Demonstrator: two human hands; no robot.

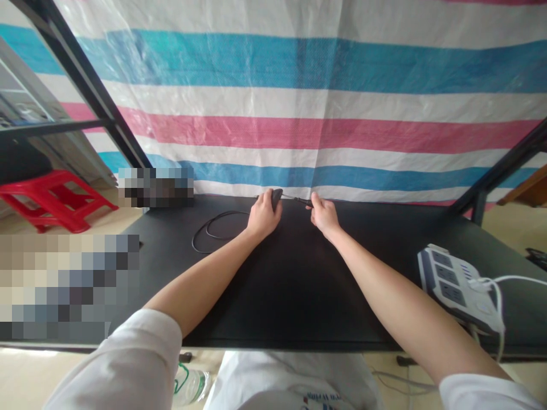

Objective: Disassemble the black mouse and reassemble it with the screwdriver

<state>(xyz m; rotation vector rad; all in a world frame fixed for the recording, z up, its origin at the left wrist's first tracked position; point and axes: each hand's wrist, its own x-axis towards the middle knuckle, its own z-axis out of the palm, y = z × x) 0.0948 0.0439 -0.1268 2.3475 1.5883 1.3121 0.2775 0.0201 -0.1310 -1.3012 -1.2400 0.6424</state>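
Observation:
My left hand (263,215) is wrapped round a black computer mouse (277,197), held tilted up on edge near the far side of the table. Its thin black cable (193,239) loops on the tabletop to the left. In my right hand (325,217) is a screwdriver (301,200) with a dark handle and a thin metal shaft. The shaft points left, its tip at the underside of the mouse; I cannot tell if it sits in a screw. The fingers of both hands are closed.
A white and dark power strip (464,287) with a white plugged-in cable stands on the black table (307,296) at the right. Behind hangs a striped plastic sheet (256,131). Black metal posts (92,85) flank the table. A red stool (55,196) stands at the left.

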